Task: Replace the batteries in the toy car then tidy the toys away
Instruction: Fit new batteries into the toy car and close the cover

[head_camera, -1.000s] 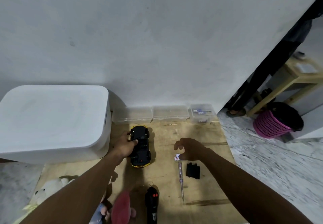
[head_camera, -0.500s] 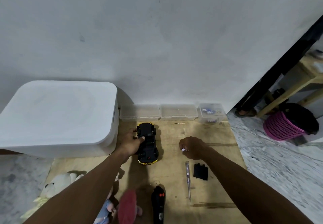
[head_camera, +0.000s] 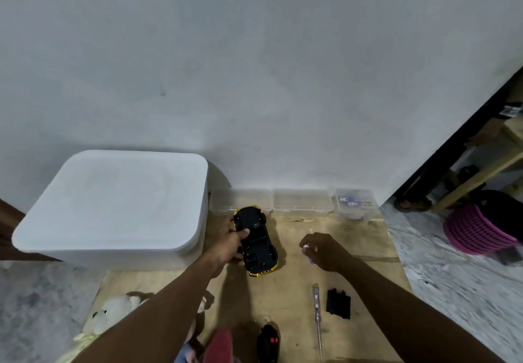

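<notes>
A black and yellow toy car lies upside down on the wooden board. My left hand grips its left side, thumb on the underside. To the right of the car, my right hand pinches a small white and purple battery just above the board. A screwdriver and the black battery cover lie near the front. A black remote control with red buttons sits at the bottom edge.
A large white lidded bin stands at the left. Three clear plastic boxes line the wall; the rightmost holds small blue and white items. Soft toys lie at the bottom left. A pink basket stands on the floor at right.
My right hand lifted away from the screwdriver with a small battery and moved back toward the car. My left hand stayed on the car. The camera tilted upward.
</notes>
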